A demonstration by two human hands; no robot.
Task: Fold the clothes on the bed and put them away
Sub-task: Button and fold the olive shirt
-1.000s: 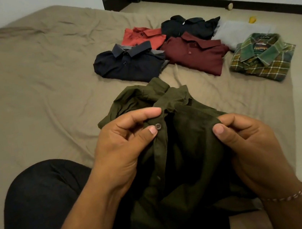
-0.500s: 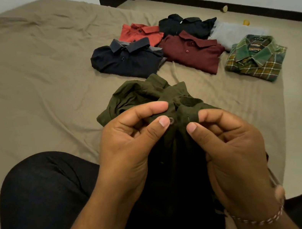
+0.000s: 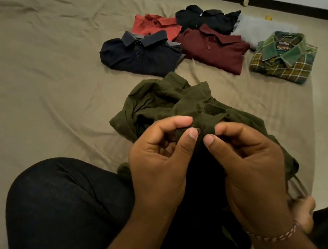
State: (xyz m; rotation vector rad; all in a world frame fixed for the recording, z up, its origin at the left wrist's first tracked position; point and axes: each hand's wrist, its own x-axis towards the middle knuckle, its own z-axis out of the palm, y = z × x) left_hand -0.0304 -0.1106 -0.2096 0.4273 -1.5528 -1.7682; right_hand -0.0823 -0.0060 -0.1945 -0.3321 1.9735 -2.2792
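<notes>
Both hands close together, left hand (image 3: 158, 160) and right hand (image 3: 250, 159) pinching the olive shirt (image 3: 165, 100) at its button (image 3: 198, 130), folded shirts (image 3: 211, 50) lying far right.

We saw only parts of the person from the head view: two bare forearms with no sleeves reaching into sight, a left hand (image 3: 157, 165) and a right hand (image 3: 251, 166), both without rings that we could make out, the thumbnails cut short and plain. Around the right wrist ran a thin braided bracelet (image 3: 274, 235) of pale pink and white thread, a single strand wide. The legs were covered in black trousers (image 3: 60, 213) of a smooth, slightly sheened cloth with no visible seam, pocket or pattern. At the lower right, a bare foot (image 3: 305, 215) showed beside the dark cloth of the other leg.
</notes>
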